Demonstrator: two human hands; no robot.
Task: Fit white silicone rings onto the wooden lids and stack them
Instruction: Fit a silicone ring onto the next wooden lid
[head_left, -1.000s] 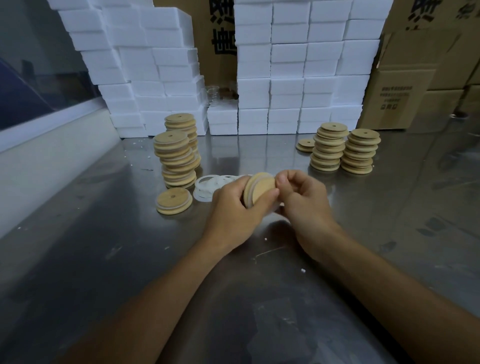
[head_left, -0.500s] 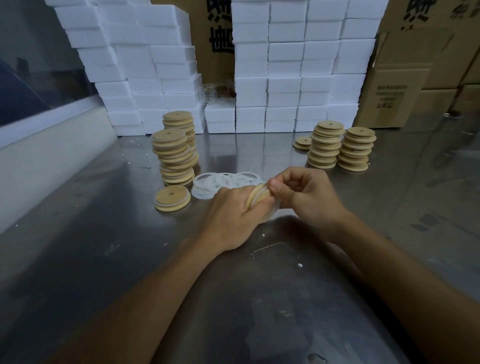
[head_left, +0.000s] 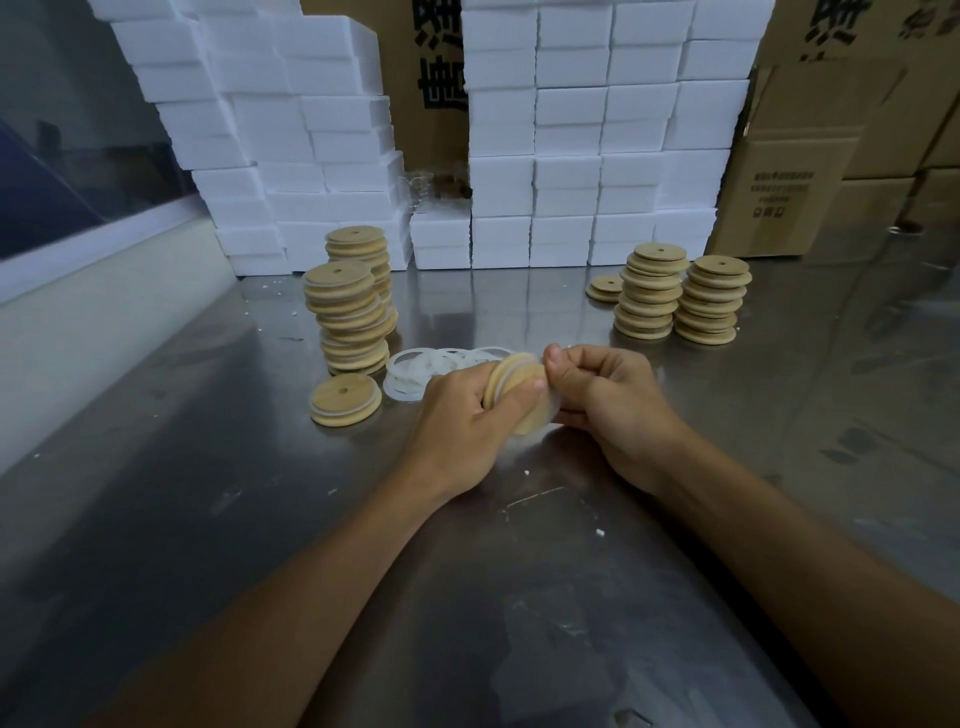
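My left hand (head_left: 457, 415) grips a round wooden lid (head_left: 519, 395) on edge, thumb across its face. A white silicone ring (head_left: 551, 410) shows blurred along the lid's right rim, where my right hand (head_left: 602, 395) pinches it with curled fingers. Loose white rings (head_left: 415, 371) lie in a pile just behind my hands. One ringed lid (head_left: 345, 399) lies flat to the left. Two tall stacks of ringed lids (head_left: 348, 317) stand behind it. At the right back stand two stacks of bare lids (head_left: 680, 296) and a low pair (head_left: 605, 288).
The steel table (head_left: 467, 571) carries small white crumbs. White foam boxes (head_left: 571, 156) form a wall at the back, with cardboard cartons (head_left: 789, 182) at the right. A white ledge (head_left: 104, 312) and window run along the left side.
Both hands have turned the lid and worked the ring round its rim; the lid now faces me more and sits slightly lower. The stacks have not moved.
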